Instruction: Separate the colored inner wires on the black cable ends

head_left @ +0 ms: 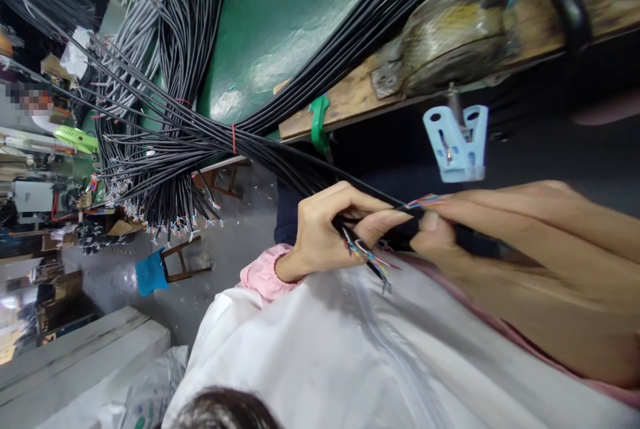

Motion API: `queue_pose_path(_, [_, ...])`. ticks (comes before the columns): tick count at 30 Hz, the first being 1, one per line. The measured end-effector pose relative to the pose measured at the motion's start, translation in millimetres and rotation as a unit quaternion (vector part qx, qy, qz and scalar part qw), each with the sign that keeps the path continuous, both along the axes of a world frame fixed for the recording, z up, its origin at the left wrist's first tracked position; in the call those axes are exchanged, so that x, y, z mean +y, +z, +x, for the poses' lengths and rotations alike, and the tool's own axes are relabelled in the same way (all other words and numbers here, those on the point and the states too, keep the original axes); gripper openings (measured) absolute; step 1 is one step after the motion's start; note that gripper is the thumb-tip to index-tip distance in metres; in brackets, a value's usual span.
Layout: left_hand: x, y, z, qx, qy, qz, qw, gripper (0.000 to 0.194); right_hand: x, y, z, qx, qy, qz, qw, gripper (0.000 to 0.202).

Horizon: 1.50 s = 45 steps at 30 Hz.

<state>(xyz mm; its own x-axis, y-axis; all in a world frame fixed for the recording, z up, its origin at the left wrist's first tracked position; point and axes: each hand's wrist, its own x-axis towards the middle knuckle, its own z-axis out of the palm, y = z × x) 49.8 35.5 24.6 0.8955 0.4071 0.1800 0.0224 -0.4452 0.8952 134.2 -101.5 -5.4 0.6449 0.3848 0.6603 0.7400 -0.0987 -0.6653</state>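
Black cables (320, 172) run down from the bench edge to my left hand (333, 226), which is closed around several of them. Their stripped ends (367, 256), with thin coloured wires, hang out below its fingers. Between my two hands, one cable end shows red and blue wires (425, 201). My right hand (500, 249) pinches at these wires, its thumb and index finger pressed together. A red tie (233, 138) goes round the large black bundle left of the hands.
The green bench top (280, 16) has a wooden edge board (345, 92) with a green clamp (319, 124). A light blue clip (457, 142) hangs beside a plastic-wrapped object (450, 36). Grey cables (135, 36) lie at the back left. A blue stool (151, 274) stands on the floor.
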Motion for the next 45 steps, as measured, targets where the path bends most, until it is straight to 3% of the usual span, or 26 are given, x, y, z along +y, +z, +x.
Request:
queue_pose_path(4, [0.8,2.0,2.1,-0.072,-0.004,-0.005,0.997,0.052,-6.6,4.9,0.0,0.145,-0.010,-0.014,0.989,0.011])
queue_pose_path(9, [5.6,-4.4,1.1,-0.026,-0.044,0.043,0.998,0.050,-5.9,24.9,9.4,0.313,0.140,-0.029,0.939,0.023])
queue_pose_path(11, [5.9,-7.0,0.9,-0.012,-0.048,0.069,0.996,0.051,-4.4,29.8,12.3,0.341,0.168,-0.021,0.925,0.027])
queue_pose_path(16, [-1.1,-8.8,4.7,-0.099,-0.011,0.098,0.990,0.053,-8.4,29.2,12.7,0.263,0.139,-0.028,0.954,0.019])
queue_pose_path(19, [-3.1,-6.1,6.6,-0.076,-0.002,0.108,0.991,0.052,-11.2,25.5,9.9,0.203,0.111,-0.062,0.971,0.011])
queue_pose_path(25, [9.6,0.4,2.5,-0.018,-0.178,0.152,0.972,0.050,-3.3,19.4,6.1,0.178,0.149,-0.036,0.972,0.012])
queue_pose_path(27, [14.7,-3.2,-0.4,-0.018,-0.208,0.152,0.966,0.050,-3.1,18.0,7.5,0.133,0.163,-0.035,0.977,0.014])
queue_pose_path(29, [18.8,-9.3,-3.2,-0.048,-0.232,0.145,0.961,0.044,-6.1,16.8,9.2,0.115,0.136,-0.054,0.983,0.014])
queue_pose_path(32, [22.8,-17.6,-6.5,-0.092,-0.247,0.134,0.955,0.044,-12.2,16.4,10.0,0.140,0.074,-0.057,0.986,0.014])
queue_pose_path(38, [24.9,-17.1,-9.7,-0.019,-0.258,0.146,0.955,0.050,-16.3,23.6,4.3,0.167,0.187,-0.027,0.968,0.015])
queue_pose_path(40, [24.8,-14.6,-9.7,-0.029,-0.255,0.147,0.955,0.053,-20.2,20.8,0.9,0.242,0.185,-0.037,0.952,0.005])
queue_pose_path(45, [22.5,-11.2,-9.8,-0.039,-0.244,0.159,0.956,0.052,-38.1,0.9,-9.5,0.349,0.138,-0.059,0.925,0.026])
